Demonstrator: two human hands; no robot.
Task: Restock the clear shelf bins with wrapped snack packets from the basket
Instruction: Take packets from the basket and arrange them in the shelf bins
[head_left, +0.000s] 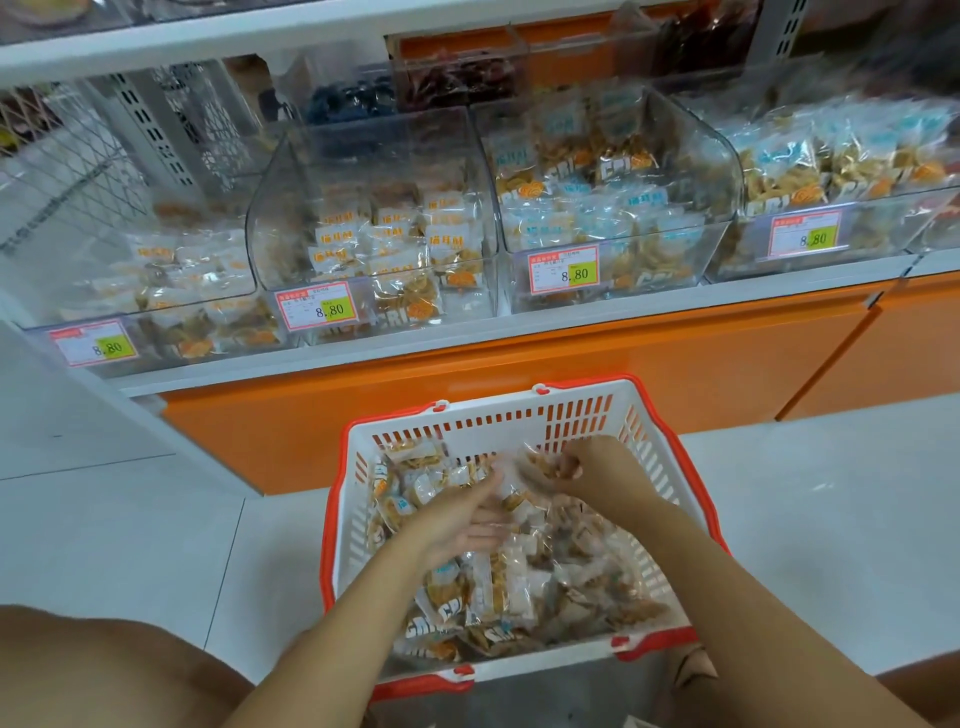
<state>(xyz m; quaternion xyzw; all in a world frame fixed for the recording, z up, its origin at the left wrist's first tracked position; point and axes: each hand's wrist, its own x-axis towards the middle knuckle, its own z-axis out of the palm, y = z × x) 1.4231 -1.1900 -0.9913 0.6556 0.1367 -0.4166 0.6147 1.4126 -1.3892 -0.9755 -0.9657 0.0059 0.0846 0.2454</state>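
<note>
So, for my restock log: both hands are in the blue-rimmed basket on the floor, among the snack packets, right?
No: the head view shows the basket red-rimmed, not blue. The left hand and right hand are indeed in it on the floor, among the snack packets.

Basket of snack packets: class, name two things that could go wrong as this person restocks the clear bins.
1. The right hand pinches a slippery packet loosely with its fingers; it may drop on the way up.
2. The basket seems to mix blue-print and orange-print packets, while the bins look sorted by colour, so one could land in the wrong bin.
</note>
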